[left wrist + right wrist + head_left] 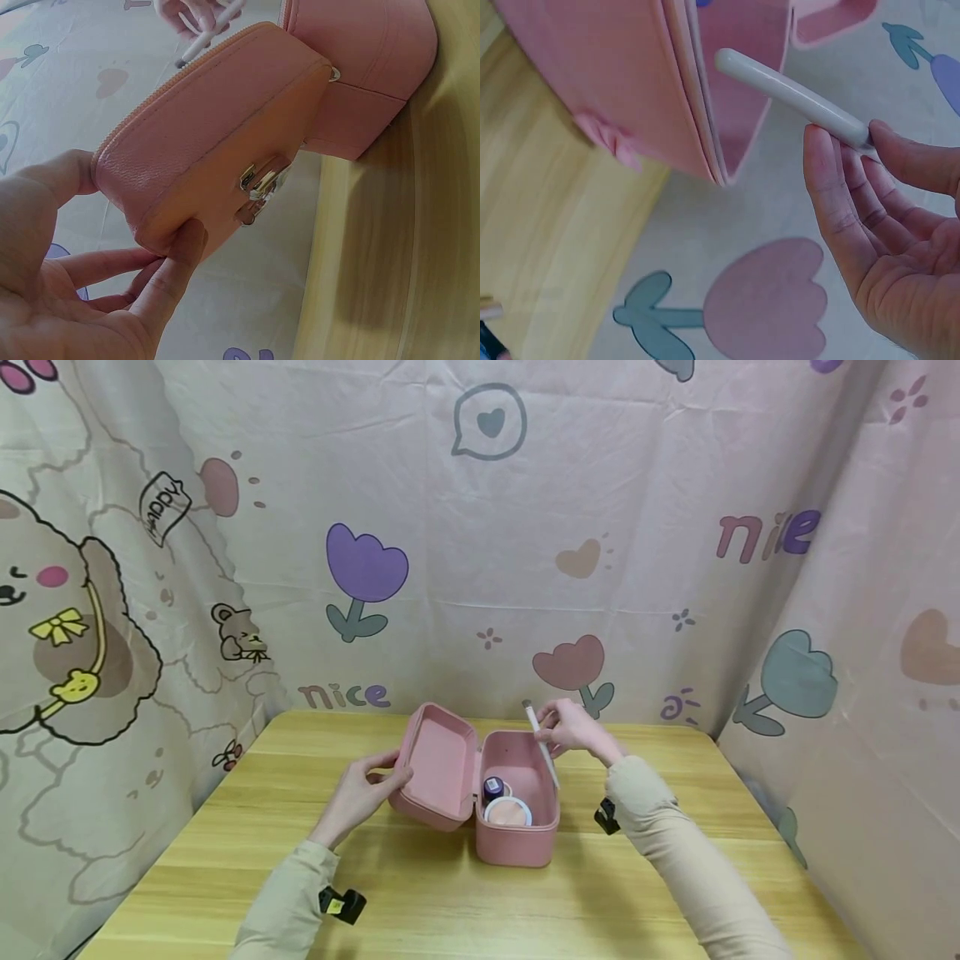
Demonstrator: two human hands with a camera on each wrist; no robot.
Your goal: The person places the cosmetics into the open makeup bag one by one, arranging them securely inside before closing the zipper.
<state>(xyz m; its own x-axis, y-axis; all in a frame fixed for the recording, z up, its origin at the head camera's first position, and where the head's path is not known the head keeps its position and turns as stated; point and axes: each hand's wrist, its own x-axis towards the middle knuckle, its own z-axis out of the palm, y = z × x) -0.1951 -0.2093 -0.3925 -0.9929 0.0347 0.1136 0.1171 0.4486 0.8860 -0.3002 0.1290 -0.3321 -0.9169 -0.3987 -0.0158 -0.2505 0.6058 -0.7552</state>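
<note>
Pink grained lid (435,764) is gripped by left hand (362,792), smooth brush (795,95) pinched by right hand (572,727), near worktop's (450,914) far edge.

"We see a pink case (517,847) and a white brush (795,96); what else?"

"We note a peach compact (507,813) rimmed in white, and a yellow wood-grain table (420,910)."

"And the curtain (660,468)?"

"Pale, we'd say, patterned with purple, pink and blue-green tulips (367,567); the sleeves (690,860) are beige."

You have a yellowish wood-grain table (420,902) before you; the open pink case (517,846) stands upright on it, apparently flat.
</note>
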